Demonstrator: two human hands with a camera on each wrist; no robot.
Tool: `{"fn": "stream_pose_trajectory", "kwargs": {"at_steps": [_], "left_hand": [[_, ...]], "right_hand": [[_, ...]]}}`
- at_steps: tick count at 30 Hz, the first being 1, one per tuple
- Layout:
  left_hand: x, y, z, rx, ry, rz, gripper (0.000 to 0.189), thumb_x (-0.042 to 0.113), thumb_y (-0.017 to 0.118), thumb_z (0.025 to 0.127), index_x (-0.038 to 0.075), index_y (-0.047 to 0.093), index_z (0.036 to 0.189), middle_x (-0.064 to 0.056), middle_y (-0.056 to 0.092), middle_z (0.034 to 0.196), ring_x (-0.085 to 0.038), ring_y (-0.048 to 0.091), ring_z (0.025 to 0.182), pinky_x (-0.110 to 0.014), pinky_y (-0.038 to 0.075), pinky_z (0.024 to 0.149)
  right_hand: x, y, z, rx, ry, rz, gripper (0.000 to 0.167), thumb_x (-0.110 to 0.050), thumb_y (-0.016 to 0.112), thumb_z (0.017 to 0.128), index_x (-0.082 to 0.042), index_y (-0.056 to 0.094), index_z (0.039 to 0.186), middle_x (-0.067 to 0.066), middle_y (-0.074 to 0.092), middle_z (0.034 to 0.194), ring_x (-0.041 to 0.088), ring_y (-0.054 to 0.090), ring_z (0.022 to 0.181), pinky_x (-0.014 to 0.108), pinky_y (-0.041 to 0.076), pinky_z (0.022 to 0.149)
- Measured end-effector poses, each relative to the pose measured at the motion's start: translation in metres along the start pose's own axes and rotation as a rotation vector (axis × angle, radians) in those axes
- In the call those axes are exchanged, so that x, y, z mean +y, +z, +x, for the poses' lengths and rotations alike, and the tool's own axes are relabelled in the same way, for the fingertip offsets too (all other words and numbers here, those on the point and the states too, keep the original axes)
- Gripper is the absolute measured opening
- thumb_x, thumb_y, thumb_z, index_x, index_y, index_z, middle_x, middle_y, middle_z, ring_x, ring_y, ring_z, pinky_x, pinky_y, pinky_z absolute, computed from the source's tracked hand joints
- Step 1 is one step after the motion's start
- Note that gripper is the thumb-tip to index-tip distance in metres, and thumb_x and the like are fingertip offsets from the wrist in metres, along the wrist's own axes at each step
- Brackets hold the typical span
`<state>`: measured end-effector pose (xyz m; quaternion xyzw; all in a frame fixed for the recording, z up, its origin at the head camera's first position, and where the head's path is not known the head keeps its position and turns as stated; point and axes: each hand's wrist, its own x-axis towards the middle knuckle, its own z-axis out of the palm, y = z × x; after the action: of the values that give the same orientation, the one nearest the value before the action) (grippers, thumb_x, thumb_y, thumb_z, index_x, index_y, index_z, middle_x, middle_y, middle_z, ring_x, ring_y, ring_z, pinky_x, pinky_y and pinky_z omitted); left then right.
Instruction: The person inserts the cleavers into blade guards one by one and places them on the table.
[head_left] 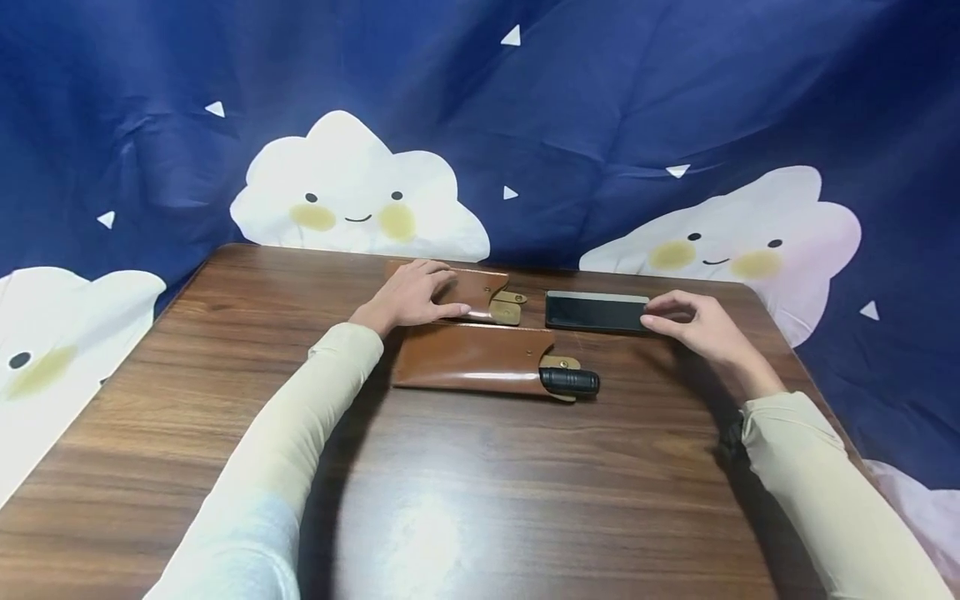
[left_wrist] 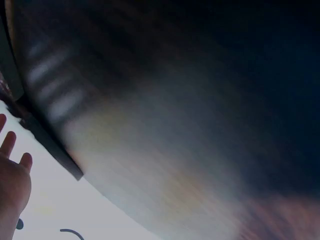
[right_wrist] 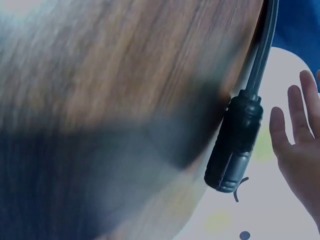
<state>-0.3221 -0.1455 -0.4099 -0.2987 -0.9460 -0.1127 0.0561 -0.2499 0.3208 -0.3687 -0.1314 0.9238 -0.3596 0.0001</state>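
Two brown leather pouches lie side by side on the wooden table (head_left: 225, 400). My left hand (head_left: 431, 293) rests flat on the far pouch (head_left: 480, 290), beside its brass snap flap. From the open end of the near pouch (head_left: 468, 360) a black ribbed handle (head_left: 570, 381) sticks out. To the right lies a flat black slab (head_left: 592, 311), and my right hand (head_left: 657, 315) pinches its right end between thumb and fingers. Both wrist views are blurred. The right wrist view shows wood grain, a black plug (right_wrist: 234, 146) on a cable, and a hand's fingers (right_wrist: 295, 135).
A dark blue cloth (head_left: 600, 108) with white smiling clouds hangs behind the table and drapes around its edges. The table's far edge runs just beyond the pouches. Bare wood stretches between my forearms, toward the front.
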Motion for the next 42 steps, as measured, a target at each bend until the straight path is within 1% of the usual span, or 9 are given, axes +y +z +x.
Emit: {"fn": "stream_pose_trajectory", "kwargs": {"at_steps": [3, 9, 11, 16, 19, 22, 28, 37, 42], "left_hand": [[-0.003, 0.002, 0.003, -0.025, -0.022, 0.004, 0.085, 0.070, 0.060, 0.087, 0.008, 0.056, 0.145, -0.012, 0.051, 0.149, -0.032, 0.039, 0.142, -0.047, 0.028, 0.116], [-0.003, 0.004, 0.012, -0.101, -0.045, 0.007, 0.093, 0.074, 0.059, 0.084, 0.012, 0.048, 0.152, -0.013, 0.041, 0.157, -0.033, 0.032, 0.147, -0.049, 0.023, 0.118], [-0.001, 0.004, 0.015, -0.131, -0.051, 0.003, 0.096, 0.077, 0.058, 0.083, 0.015, 0.044, 0.155, -0.012, 0.037, 0.160, -0.033, 0.028, 0.149, -0.051, 0.020, 0.119], [-0.003, 0.004, 0.023, -0.189, -0.056, 0.023, 0.102, 0.081, 0.058, 0.080, 0.017, 0.040, 0.158, -0.011, 0.032, 0.163, -0.032, 0.023, 0.151, -0.056, 0.016, 0.119], [-0.005, 0.005, 0.025, -0.215, -0.057, 0.035, 0.103, 0.082, 0.058, 0.080, 0.017, 0.038, 0.158, -0.012, 0.030, 0.163, -0.032, 0.023, 0.151, -0.057, 0.015, 0.119], [-0.006, 0.004, 0.027, -0.240, -0.055, 0.039, 0.104, 0.080, 0.060, 0.080, 0.016, 0.037, 0.159, -0.013, 0.029, 0.164, -0.033, 0.022, 0.151, -0.056, 0.016, 0.119], [-0.007, 0.001, 0.032, -0.291, -0.043, 0.067, 0.107, 0.080, 0.062, 0.078, 0.017, 0.035, 0.160, -0.011, 0.028, 0.165, -0.033, 0.023, 0.151, -0.051, 0.024, 0.118], [-0.006, -0.005, 0.035, -0.358, -0.038, 0.004, 0.108, 0.071, 0.070, 0.078, 0.012, 0.033, 0.160, -0.013, 0.025, 0.166, -0.033, 0.021, 0.152, -0.055, 0.023, 0.118], [-0.004, -0.008, 0.036, -0.347, -0.026, -0.001, 0.107, 0.069, 0.072, 0.077, 0.010, 0.036, 0.159, -0.014, 0.030, 0.163, -0.035, 0.028, 0.149, -0.054, 0.030, 0.115]], "right_hand": [[0.005, 0.000, 0.003, -0.003, -0.014, 0.013, 0.043, -0.029, 0.073, 0.095, 0.001, 0.066, 0.126, 0.021, 0.067, 0.125, 0.006, 0.063, 0.102, 0.014, 0.045, 0.082], [0.016, -0.005, 0.003, -0.020, 0.000, -0.006, 0.049, -0.028, 0.074, 0.095, 0.002, 0.064, 0.131, 0.024, 0.064, 0.131, 0.036, 0.061, 0.119, 0.012, 0.043, 0.084], [0.017, -0.006, 0.001, -0.025, 0.023, -0.011, 0.051, -0.031, 0.075, 0.094, 0.002, 0.063, 0.132, 0.023, 0.064, 0.131, 0.040, 0.059, 0.121, 0.016, 0.044, 0.087], [0.022, -0.010, 0.003, -0.032, 0.067, -0.048, 0.057, -0.038, 0.076, 0.092, 0.000, 0.064, 0.133, 0.022, 0.066, 0.128, 0.041, 0.057, 0.124, 0.045, 0.042, 0.101], [0.029, -0.013, 0.006, -0.036, 0.074, -0.109, 0.060, -0.042, 0.077, 0.090, -0.002, 0.065, 0.132, 0.022, 0.065, 0.130, 0.043, 0.056, 0.125, 0.057, 0.040, 0.102], [0.037, -0.015, 0.009, -0.053, 0.067, -0.170, 0.060, -0.044, 0.077, 0.089, -0.002, 0.067, 0.130, 0.025, 0.064, 0.130, 0.045, 0.056, 0.124, 0.059, 0.040, 0.101], [0.053, -0.014, 0.011, -0.083, 0.063, -0.226, 0.051, -0.040, 0.077, 0.090, -0.001, 0.071, 0.121, 0.026, 0.067, 0.121, 0.043, 0.060, 0.114, 0.055, 0.044, 0.094], [0.057, -0.014, 0.014, -0.083, 0.063, -0.205, 0.050, -0.039, 0.078, 0.090, 0.000, 0.072, 0.120, 0.026, 0.067, 0.120, 0.045, 0.059, 0.117, 0.057, 0.043, 0.097], [0.057, -0.013, 0.014, -0.067, 0.066, -0.197, 0.049, -0.037, 0.078, 0.089, 0.001, 0.072, 0.119, 0.027, 0.067, 0.120, 0.045, 0.059, 0.117, 0.056, 0.043, 0.098]]}}
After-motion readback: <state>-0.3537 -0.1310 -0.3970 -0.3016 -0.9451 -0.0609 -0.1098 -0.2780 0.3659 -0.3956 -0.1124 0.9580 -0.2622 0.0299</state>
